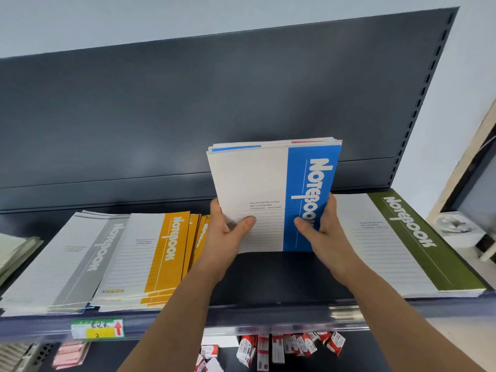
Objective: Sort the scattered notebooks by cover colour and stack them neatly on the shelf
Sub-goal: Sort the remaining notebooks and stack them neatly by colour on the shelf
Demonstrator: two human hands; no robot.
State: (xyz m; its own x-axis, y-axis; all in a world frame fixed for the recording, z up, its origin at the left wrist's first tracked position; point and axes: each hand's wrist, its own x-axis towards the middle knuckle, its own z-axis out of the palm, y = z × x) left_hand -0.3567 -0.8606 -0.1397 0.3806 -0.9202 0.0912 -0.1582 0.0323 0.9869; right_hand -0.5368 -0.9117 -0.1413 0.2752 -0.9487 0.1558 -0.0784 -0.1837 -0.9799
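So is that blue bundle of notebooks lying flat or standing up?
Standing up: the blue notebooks rest on their bottom edge on the shelf, held by the left hand and right hand.

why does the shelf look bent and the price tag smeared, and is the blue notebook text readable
Head view: wide-angle lens bows the shelf edge; the price tag near the frame's bottom is blurred; the blue notebook is sharp, its large title legible, small print barely.
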